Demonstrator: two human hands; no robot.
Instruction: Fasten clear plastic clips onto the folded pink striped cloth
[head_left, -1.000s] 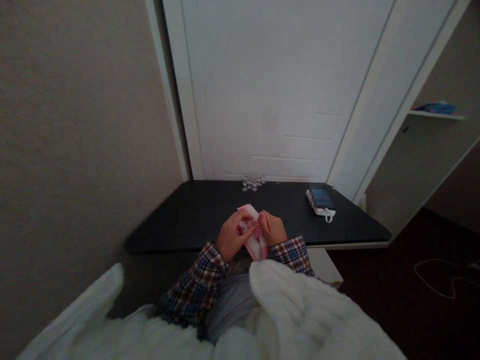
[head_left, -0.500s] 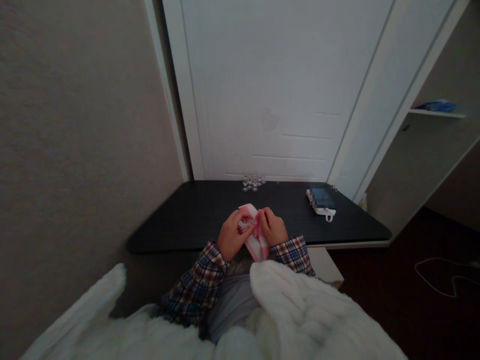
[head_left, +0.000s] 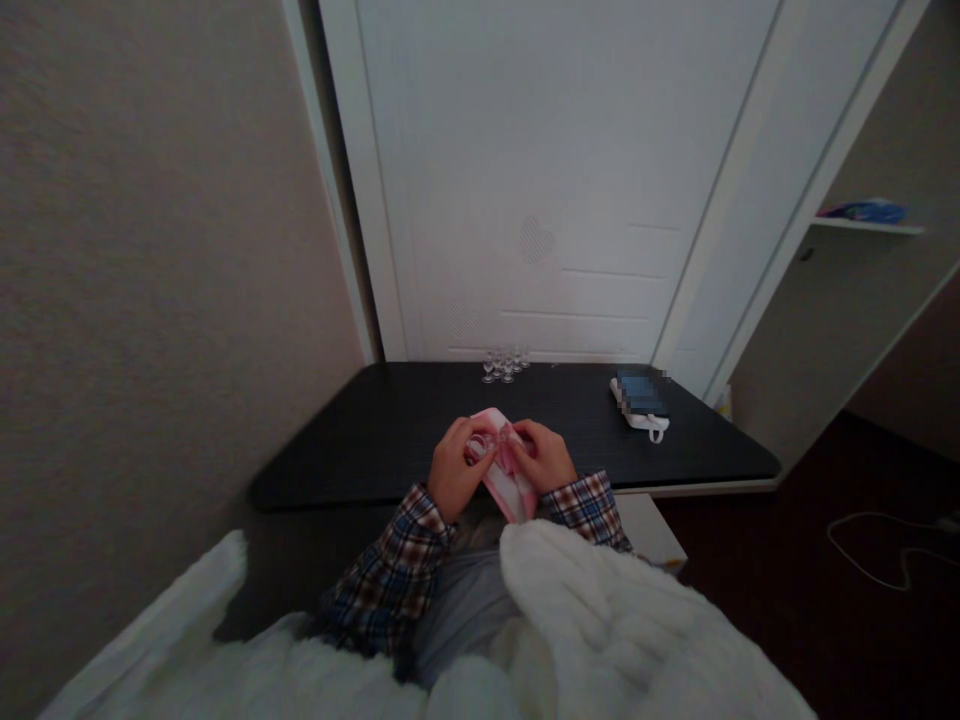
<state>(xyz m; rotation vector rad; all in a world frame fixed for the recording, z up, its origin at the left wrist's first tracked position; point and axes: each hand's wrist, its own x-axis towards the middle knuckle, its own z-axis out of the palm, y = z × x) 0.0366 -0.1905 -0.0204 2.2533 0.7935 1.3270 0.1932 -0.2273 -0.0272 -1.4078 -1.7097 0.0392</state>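
Just above my lap, at the near edge of the black table, my left hand (head_left: 454, 468) has its fingers curled round a small stemmed glass (head_left: 478, 447). Part of the glass is hidden by the fingers and by cloth. My right hand (head_left: 551, 460) pinches a pink and white cloth (head_left: 514, 492) against the glass. The cloth hangs down between both hands towards my lap. Farther back on the table, several small stemmed glasses (head_left: 505, 366) stand in a cluster.
The black table (head_left: 360, 440) ends against a white door panel (head_left: 525, 150). On its right side lies a dark-screened phone (head_left: 643, 394) on a white object with a loop strap. White fluffy fabric (head_left: 600, 620) covers the front. A pale cable (head_left: 870, 565) lies on the floor at right.
My right fingers have shifted over the cloth, and more of the glass's round rim shows at my left hand. The cloth is bunched differently between the hands.
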